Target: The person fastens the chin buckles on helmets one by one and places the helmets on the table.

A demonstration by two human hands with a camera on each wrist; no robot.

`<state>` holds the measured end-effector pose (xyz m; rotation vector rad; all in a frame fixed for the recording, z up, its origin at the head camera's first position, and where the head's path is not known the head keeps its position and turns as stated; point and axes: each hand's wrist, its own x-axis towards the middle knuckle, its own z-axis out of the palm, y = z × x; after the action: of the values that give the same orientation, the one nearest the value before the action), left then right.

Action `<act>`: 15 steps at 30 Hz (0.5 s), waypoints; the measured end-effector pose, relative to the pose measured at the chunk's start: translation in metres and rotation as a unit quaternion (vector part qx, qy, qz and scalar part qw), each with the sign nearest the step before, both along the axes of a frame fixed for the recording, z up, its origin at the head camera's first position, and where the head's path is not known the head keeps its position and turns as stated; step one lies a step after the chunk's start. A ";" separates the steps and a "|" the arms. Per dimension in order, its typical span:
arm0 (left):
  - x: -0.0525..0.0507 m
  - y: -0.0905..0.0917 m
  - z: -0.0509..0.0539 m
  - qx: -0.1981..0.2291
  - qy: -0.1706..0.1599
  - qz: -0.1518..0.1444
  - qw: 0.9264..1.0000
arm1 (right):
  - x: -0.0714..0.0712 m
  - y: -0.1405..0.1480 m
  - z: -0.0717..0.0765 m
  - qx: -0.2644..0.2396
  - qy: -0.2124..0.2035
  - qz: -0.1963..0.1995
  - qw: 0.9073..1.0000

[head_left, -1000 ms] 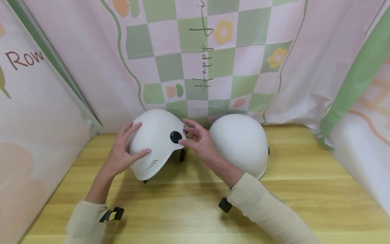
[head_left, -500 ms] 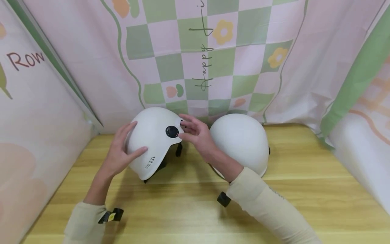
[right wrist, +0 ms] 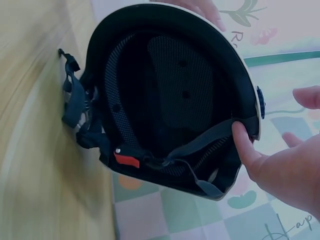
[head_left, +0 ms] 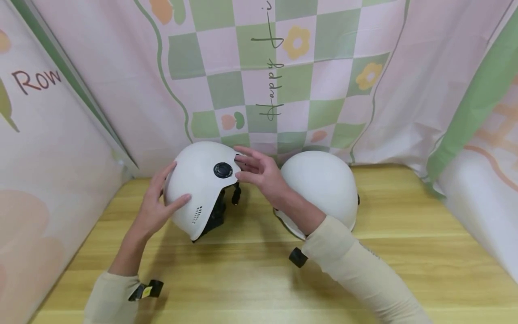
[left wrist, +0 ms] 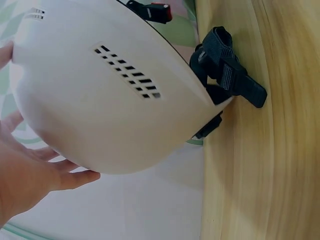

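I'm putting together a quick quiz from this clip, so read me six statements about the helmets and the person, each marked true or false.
1. The left hand holds the left helmet. True.
2. The right hand grips the right helmet. False: it is at the edge of the left helmet, with one digit on a strap.
3. A round black disc sits on the left helmet's shell. True.
4. Both helmets are red. False: both shells are white.
5. The right wrist view shows dark lining inside the left helmet. True.
6. The person's sleeves are black. False: the sleeves are beige.
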<state>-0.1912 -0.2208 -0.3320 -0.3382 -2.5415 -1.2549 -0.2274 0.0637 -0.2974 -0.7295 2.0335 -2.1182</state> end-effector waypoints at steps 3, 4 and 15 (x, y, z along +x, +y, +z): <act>0.001 0.000 0.000 0.011 -0.005 -0.002 1.000 | 0.000 0.001 0.002 -0.002 0.002 0.009 1.000; 0.001 0.000 0.000 0.011 -0.003 -0.003 1.000 | 0.000 0.001 0.002 -0.001 0.002 0.011 1.000; -0.005 0.020 0.009 -0.075 0.077 -0.026 0.994 | -0.001 0.005 0.001 0.011 -0.003 0.010 1.000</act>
<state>-0.1966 -0.2010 -0.3235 -0.5161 -2.5129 -1.0157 -0.2281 0.0690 -0.2965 -0.7355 2.0349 -2.0808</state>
